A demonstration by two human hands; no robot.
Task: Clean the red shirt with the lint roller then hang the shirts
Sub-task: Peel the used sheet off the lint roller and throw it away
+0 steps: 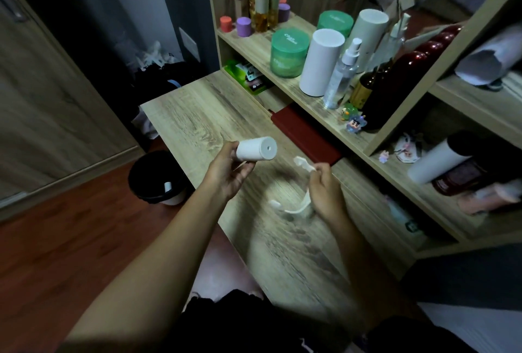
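Note:
My left hand (230,173) grips a white lint roll (256,148) above the wooden desk (197,115), its flat end turned toward the shelves. My right hand (324,189) holds the white lint roller handle (299,183), a thin curved frame that is blurred; one end sticks up by my fingers, the other hangs low near the desk top. The roll and the handle are apart. No red shirt is in view.
Wooden shelves (310,104) at the right hold green jars (288,52), white cylinders (320,61), a spray bottle (343,73) and dark bottles. A dark red book (306,133) lies under the shelf. A black waste bin (156,177) stands on the floor left of the desk.

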